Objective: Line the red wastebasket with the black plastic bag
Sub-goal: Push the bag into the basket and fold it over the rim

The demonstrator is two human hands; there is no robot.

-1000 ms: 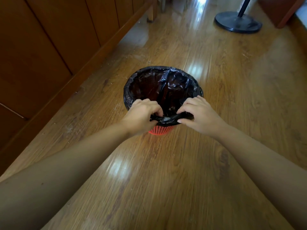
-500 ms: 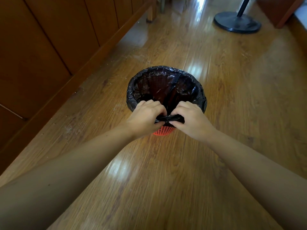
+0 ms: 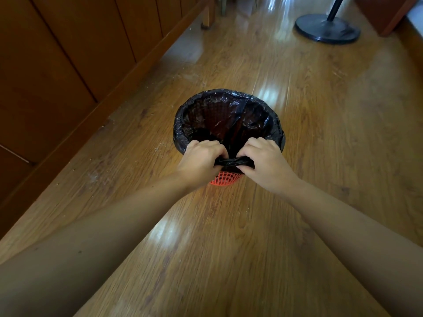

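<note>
Left hand [image 3: 201, 161] and right hand [image 3: 267, 163] side by side, fingers curled, both pinching a bunched fold of black plastic bag [image 3: 229, 120] at the near rim. Just beyond, bag lining red wastebasket [image 3: 225, 179], mesh showing below the hands. Open wooden floor [image 3: 229, 236] all round; wood panelling [image 3: 57, 65] left, stand base [image 3: 327, 28] far ahead-right.

The wastebasket [image 3: 225, 179] stands mid-floor [image 3: 320, 133], with the bag [image 3: 229, 115] inside it and folded out over its rim. At the near rim the left hand [image 3: 201, 161] and right hand [image 3: 267, 163] sit side by side, a bunch of bag pinched between them. Panelling [image 3: 68, 65] lines the floor's left edge; a stand base [image 3: 327, 28] sits far right.
</note>
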